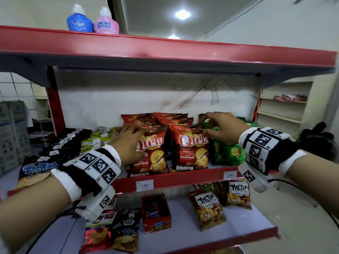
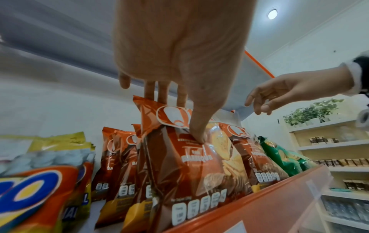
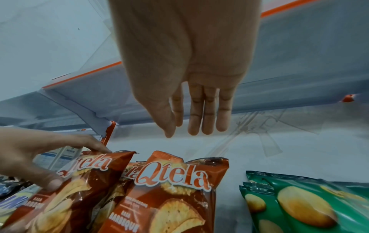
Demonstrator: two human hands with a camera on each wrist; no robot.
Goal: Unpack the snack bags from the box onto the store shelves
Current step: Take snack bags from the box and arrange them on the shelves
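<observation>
Red Qtela barbeque bags stand in rows on the middle shelf (image 1: 183,177). My left hand (image 1: 131,142) grips the front left Qtela bag (image 1: 156,160) at its top, fingers behind it and thumb pressed on its front (image 2: 197,135). The right wrist view shows that bag (image 3: 79,189) under the left hand (image 3: 40,165). My right hand (image 1: 218,125) hovers with fingers straight (image 3: 193,123) and holds nothing. It sits above the gap between the front right Qtela bag (image 1: 192,151) and the green chip bags (image 1: 227,153). No box is in view.
The red upper shelf (image 1: 165,50) hangs close above my hands, with two SoSoft bottles (image 1: 80,22) on top. Black packets (image 1: 64,143) and yellow-green packets (image 1: 94,140) fill the middle shelf's left. Below stand Tic Tac bags (image 1: 209,208) and a red carton (image 1: 156,213).
</observation>
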